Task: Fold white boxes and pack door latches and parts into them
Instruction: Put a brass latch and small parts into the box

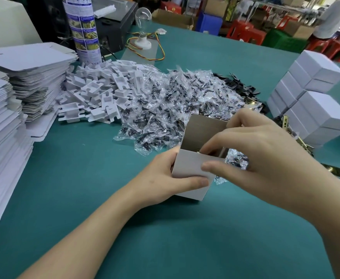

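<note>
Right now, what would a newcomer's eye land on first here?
The open white box at the centre: the left hand grips it, the right hand pinches its front wall. Behind it, a heap of clear plastic packets beside a pile of white plastic pieces on the green table. At the left tower flat cardboard stacks, at the right closed white boxes.

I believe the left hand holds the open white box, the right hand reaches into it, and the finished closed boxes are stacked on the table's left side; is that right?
Not quite: the head view shows the finished closed boxes stacked on the right of the table. The left hand holds the open white box; the right hand reaches in.
</note>
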A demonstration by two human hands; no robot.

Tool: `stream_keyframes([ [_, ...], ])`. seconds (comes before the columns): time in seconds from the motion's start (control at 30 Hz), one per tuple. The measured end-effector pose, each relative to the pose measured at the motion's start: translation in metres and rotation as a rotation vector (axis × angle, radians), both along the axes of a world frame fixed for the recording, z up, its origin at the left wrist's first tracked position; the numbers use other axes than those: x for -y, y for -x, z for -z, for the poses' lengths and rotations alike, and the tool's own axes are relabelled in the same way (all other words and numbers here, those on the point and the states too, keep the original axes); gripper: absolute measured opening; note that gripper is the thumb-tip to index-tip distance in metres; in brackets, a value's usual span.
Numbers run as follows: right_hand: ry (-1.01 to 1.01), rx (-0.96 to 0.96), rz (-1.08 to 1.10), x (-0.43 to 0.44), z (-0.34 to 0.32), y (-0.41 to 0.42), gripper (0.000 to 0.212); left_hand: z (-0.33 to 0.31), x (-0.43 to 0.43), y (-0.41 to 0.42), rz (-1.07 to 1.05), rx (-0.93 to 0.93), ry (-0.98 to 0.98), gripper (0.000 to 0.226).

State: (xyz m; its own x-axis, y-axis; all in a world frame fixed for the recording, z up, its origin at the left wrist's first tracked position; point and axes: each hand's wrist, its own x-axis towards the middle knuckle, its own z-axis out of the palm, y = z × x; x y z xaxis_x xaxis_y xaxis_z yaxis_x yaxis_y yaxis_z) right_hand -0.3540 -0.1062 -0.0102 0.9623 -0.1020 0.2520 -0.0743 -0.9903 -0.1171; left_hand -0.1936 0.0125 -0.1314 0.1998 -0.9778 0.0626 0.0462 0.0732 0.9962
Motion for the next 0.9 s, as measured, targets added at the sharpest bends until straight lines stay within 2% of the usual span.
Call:
stream_keyframes([
  [0.1, -0.045, 0.041, -0.009, -0.004, 0.0, -0.001, 0.025, -0.001, -0.001, 0.0, 0.02, 0.026, 0.017, 0.026],
  [0.17, -0.176, 0.194, 0.031, -0.001, 0.0, 0.002, 0.016, -0.001, -0.002, 0.001, 0.025, 0.058, 0.026, 0.027],
  [0.23, -0.285, 0.413, 0.147, 0.008, 0.002, 0.007, 0.009, -0.001, -0.002, 0.0, 0.029, 0.074, 0.028, 0.029],
  [0.3, -0.362, 0.473, 0.299, 0.02, 0.009, 0.013, 0.01, 0.0, -0.002, 0.0, 0.035, 0.078, 0.036, 0.031],
  [0.37, -0.36, 0.278, 0.426, 0.03, 0.022, 0.015, 0.009, 0.0, -0.002, 0.0, 0.041, 0.079, 0.038, 0.031],
  [0.47, -0.288, -0.177, 0.518, 0.03, 0.046, 0.012, 0.027, 0.0, -0.002, 0.0, 0.04, 0.085, 0.034, 0.033],
  [0.53, -0.212, -0.31, 0.576, 0.026, 0.063, 0.011, 0.026, 0.0, -0.002, 0.0, 0.044, 0.088, 0.036, 0.035],
  [0.57, -0.169, -0.315, 0.602, 0.025, 0.071, 0.011, 0.025, 0.0, -0.002, 0.0, 0.049, 0.085, 0.04, 0.034],
  [0.67, -0.157, -0.233, 0.644, 0.023, 0.083, 0.011, 0.042, -0.003, -0.002, 0.001, 0.055, 0.064, 0.057, 0.031],
  [0.9, -0.416, -0.118, 0.663, 0.034, 0.081, 0.013, 0.05, -0.003, -0.002, 0.001, 0.052, 0.056, 0.062, 0.031],
])
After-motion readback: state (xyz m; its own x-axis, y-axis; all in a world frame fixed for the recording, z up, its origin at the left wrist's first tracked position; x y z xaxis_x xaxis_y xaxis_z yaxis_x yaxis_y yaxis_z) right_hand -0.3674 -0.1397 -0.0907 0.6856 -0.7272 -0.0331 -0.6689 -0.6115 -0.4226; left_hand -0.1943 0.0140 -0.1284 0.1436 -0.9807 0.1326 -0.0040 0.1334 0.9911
